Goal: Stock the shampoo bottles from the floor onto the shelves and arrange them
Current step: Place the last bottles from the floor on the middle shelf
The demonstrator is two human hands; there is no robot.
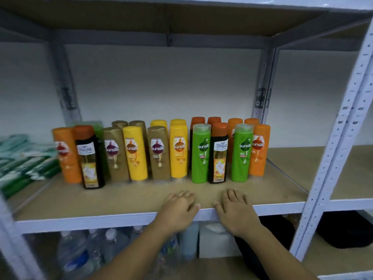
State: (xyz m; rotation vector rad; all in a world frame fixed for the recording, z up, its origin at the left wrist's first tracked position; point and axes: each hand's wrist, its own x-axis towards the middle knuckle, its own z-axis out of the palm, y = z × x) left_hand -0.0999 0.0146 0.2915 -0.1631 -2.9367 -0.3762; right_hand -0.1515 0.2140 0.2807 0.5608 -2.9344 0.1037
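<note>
Several shampoo bottles stand upright in rows on the brown shelf board point(125, 201): an orange bottle point(67, 156) at the left, a black Shayla bottle point(90, 158), gold bottles point(158, 153), yellow bottles point(178, 150), green bottles point(199, 154) and another orange bottle point(260, 150) at the right. My left hand point(177, 209) and my right hand point(235, 209) lie flat at the shelf's front edge, fingers relaxed, holding nothing. Both are a short way in front of the bottles, apart from them.
Green and white packets point(22, 160) are stacked at the shelf's left end. A white perforated upright point(339, 138) stands at the right. Below, water bottles point(80, 251), a white box point(216, 243) and a black bag point(347, 229) sit on the lower shelf.
</note>
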